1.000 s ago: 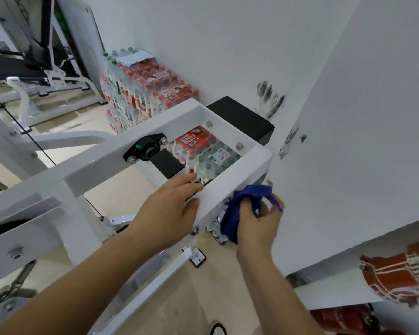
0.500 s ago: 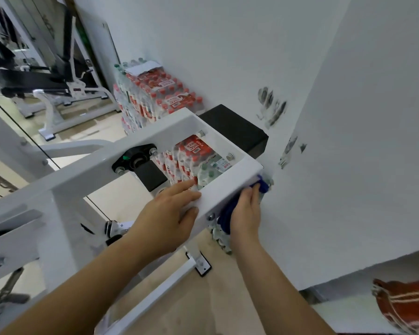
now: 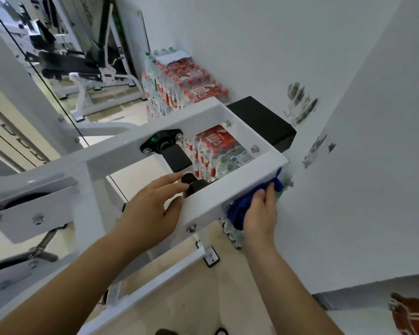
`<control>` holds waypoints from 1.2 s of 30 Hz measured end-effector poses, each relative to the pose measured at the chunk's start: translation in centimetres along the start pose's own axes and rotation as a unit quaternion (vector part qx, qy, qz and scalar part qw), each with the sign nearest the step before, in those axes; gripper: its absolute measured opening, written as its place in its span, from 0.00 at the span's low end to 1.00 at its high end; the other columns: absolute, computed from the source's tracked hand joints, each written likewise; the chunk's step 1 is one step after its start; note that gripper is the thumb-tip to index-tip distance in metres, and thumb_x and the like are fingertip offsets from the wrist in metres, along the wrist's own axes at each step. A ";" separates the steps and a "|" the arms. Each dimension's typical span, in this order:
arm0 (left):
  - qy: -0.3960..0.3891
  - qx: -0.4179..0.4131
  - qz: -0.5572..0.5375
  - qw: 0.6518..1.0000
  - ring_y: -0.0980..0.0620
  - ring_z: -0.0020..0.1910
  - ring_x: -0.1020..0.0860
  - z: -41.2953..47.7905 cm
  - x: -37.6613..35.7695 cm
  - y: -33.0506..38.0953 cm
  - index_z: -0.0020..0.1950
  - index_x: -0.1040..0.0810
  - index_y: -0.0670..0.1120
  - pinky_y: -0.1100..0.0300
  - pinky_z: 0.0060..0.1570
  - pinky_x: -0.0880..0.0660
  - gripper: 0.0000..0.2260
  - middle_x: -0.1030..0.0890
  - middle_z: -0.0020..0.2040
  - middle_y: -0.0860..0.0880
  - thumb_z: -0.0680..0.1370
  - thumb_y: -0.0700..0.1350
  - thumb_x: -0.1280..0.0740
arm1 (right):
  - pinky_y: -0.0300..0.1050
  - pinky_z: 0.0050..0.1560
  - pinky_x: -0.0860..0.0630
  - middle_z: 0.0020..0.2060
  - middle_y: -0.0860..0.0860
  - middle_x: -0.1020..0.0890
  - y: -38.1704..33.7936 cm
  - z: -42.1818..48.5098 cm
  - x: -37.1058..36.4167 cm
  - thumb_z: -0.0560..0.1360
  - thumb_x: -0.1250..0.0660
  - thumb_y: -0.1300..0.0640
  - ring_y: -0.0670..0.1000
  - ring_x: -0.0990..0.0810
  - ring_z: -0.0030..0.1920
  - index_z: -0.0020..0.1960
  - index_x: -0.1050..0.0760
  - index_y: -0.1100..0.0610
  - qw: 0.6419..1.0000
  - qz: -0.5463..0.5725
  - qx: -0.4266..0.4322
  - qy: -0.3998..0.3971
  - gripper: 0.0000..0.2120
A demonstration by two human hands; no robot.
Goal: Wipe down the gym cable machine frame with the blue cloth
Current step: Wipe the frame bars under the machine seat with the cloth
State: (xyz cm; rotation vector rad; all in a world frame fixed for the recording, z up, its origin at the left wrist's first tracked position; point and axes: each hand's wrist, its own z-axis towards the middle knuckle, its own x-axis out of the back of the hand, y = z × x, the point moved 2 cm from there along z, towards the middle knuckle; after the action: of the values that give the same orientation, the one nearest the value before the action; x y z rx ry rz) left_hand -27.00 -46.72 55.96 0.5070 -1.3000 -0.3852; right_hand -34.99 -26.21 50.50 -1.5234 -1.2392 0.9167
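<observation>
The white cable machine frame [image 3: 121, 151] fills the left and centre, ending in an open box-shaped top section near the wall. My right hand [image 3: 260, 213] presses the bunched blue cloth [image 3: 237, 211] flat against the near face of the frame's right end, by its corner. My left hand [image 3: 150, 206] rests on the same white bar further left, its fingers spread over the top edge and touching a black knob [image 3: 192, 182] inside the box section.
A white wall [image 3: 348, 165] with dark scuff marks stands close on the right. Stacked packs of red-capped water bottles [image 3: 179, 85] sit on the floor behind the frame, beside a black box [image 3: 264, 119]. A black weight bench [image 3: 65, 66] stands far left. A red-brown object [image 3: 411, 313] shows at bottom right.
My right hand went from bunching the cloth below the bar to pressing it against the bar's end. My left hand slid left along the bar, baring the black knob. The view swung right.
</observation>
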 end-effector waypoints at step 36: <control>0.016 0.020 0.022 0.999 0.49 0.67 0.23 -15.2 11.0 -12.8 0.62 0.17 0.52 0.52 0.66 0.27 0.13 0.23 0.70 0.52 0.80 0.45 0.36 | 0.57 0.82 0.50 0.83 0.54 0.51 4.3 -16.0 -11.1 0.86 0.52 0.52 0.53 0.56 0.83 0.84 0.52 0.58 0.943 -0.237 0.230 0.039 0.28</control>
State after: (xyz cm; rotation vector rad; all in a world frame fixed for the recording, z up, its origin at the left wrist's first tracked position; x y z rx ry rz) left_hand -9.53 -61.17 54.88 0.5146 -1.2870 -0.3141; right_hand -21.11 -40.56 50.78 -0.8324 -1.1601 0.7443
